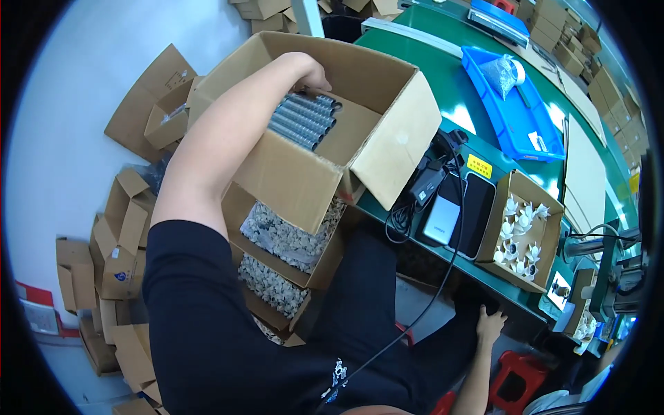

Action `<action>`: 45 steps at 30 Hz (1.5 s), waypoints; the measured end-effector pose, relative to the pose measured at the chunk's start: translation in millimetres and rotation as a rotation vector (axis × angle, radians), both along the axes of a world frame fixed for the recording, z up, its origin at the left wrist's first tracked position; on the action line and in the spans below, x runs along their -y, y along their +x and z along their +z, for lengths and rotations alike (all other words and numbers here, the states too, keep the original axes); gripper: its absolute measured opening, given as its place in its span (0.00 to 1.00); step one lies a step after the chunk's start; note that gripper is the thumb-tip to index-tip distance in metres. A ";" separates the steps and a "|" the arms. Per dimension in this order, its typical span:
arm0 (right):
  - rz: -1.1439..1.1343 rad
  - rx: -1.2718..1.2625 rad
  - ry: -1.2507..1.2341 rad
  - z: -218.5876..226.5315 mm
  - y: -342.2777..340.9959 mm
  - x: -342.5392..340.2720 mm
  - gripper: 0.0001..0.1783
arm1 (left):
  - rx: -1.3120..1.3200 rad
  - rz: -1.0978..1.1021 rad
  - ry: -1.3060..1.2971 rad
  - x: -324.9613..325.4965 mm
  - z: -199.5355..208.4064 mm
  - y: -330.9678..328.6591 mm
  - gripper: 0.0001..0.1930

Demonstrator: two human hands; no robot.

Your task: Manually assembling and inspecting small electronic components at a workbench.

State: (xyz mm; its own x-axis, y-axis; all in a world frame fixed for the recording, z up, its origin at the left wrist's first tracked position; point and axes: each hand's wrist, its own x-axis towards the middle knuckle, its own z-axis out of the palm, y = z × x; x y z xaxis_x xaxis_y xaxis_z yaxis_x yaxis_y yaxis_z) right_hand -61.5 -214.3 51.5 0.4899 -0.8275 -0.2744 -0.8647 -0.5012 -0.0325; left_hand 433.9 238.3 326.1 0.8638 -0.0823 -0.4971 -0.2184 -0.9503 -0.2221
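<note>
"Springs (302,121), or something ridged and metallic like them: where do they lie?"

"In the big open carton (394,149), at the person's twelve o'clock. They sit side by side in a row, with cardboard floor showing at their three o'clock."

"And the left hand (311,71)?"

"Down in there, at the row's twelve o'clock end. I see the back of it, but the fingertips are out of sight, so I can't tell how closed that grip is or whether it has hold of one."

"The right hand (490,325)?"

"Out at four o'clock, resting on the knee (460,325), fingers loosely spread, nothing in that grip."

"How far along, would you say?"

"Part-way, I'd judge. The row covers only some of the carton's floor, though whether it's being filled or drawn down I can't tell. The forearm (242,114) hides a bit, too."

"What of the white finned parts (523,220)?"

"They're in a shallow box (510,274) on the bench (425,55), at three o'clock, well apart from the springs. They look like separate work to me."
</note>
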 end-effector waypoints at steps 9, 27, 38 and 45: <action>-0.010 0.116 0.092 14.0 29.7 8.3 0.39 | -0.033 0.019 -0.054 -3.1 -22.4 20.5 0.31; 0.139 0.216 0.046 -39.1 -9.5 57.5 0.37 | -0.067 0.091 0.074 36.0 -1.0 -13.2 0.34; 0.004 0.286 -0.020 -48.3 -32.7 71.8 0.39 | -0.018 -0.191 0.074 -11.6 -39.6 42.0 0.35; 0.007 0.271 -0.047 -45.0 -29.7 64.8 0.38 | -0.195 0.152 -0.013 -8.8 -35.4 34.7 0.40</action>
State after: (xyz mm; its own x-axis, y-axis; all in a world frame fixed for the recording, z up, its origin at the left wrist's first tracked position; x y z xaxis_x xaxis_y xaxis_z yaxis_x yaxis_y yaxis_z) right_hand -91.1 -279.1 6.5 0.5462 -0.8324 -0.0935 -0.8241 -0.5139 -0.2384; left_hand 468.6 247.2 290.7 0.7546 0.0338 -0.6553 -0.1101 -0.9780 -0.1771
